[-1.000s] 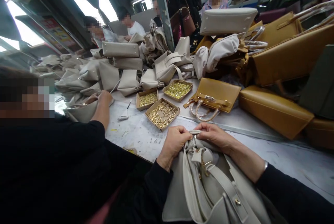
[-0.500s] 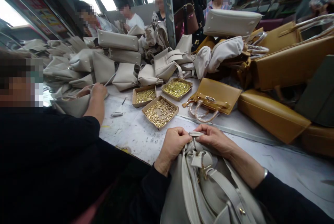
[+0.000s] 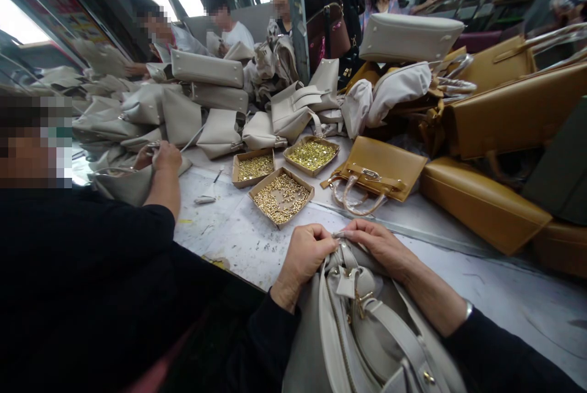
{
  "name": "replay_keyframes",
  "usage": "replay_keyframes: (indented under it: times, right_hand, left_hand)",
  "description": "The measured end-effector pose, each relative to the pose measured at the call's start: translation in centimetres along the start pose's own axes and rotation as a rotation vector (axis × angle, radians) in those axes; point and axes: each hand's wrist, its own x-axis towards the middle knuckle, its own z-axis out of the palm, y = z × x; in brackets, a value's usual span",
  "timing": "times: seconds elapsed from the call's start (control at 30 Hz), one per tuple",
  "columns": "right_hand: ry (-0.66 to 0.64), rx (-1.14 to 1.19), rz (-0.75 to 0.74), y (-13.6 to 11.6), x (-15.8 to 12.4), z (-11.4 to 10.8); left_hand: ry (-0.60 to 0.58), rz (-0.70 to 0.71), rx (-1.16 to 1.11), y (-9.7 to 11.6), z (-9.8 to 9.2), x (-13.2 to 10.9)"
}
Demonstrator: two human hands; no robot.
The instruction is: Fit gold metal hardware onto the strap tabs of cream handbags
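Observation:
A pale grey handbag [image 3: 358, 332] lies in my lap against the table's near edge, with gold fittings on its straps. My left hand [image 3: 306, 255] is closed in a pinch on the bag's top edge. My right hand [image 3: 378, 245] pinches the same narrow grey strap end [image 3: 343, 235] from the other side. The fingertips of both hands meet there. Just beyond my hands stand three shallow cardboard trays of small gold hardware [image 3: 280, 196].
A co-worker in black at my left holds another grey bag [image 3: 126, 182]. Grey bags [image 3: 206, 69] are heaped at the back, mustard-coloured bags [image 3: 380, 167] at the right. Other people sit behind the pile. A small tool [image 3: 205, 200] lies on the white table [image 3: 481, 271].
My hands stay pinched on the strap end, the right fingers now covering more of it. The view has shifted slightly. The co-worker's hand has moved a little left on their bag.

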Motion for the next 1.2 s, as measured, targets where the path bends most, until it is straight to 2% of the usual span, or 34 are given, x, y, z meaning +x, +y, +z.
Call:
replay_keyframes:
  times: [0.1, 0.2, 0.37, 0.5, 0.6, 0.83, 1.2]
  right_hand:
    - [0.054, 0.003, 0.001, 0.3, 0.4, 0.1]
    - [0.008, 0.018, -0.005, 0.5, 0.3, -0.1]
    - [-0.057, -0.071, -0.113, 0.3, -0.5, -0.2]
    - [-0.024, -0.141, -0.108, 0.2, -0.8, 0.1]
    - [-0.024, -0.101, -0.099, 0.5, -0.8, 0.2]
    - [-0.129, 0.076, -0.084, 0.7, -0.7, -0.4]
    - [-0.101, 0.147, 0.003, 0.4, -0.3, -0.2]
  left_hand:
    - [0.003, 0.001, -0.01, -0.2, 0.0, -0.1]
    - [0.019, 0.013, -0.002, -0.3, 0.1, -0.1]
    - [0.02, 0.015, 0.003, -0.3, 0.2, -0.2]
    - [0.019, 0.031, 0.01, -0.2, 0.2, -0.2]
    - [0.012, 0.03, 0.006, -0.2, 0.1, -0.3]
    - [0.021, 0.028, 0.008, -0.3, 0.1, -0.3]
    - [0.048, 0.033, -0.016, -0.6, 0.3, -0.5]
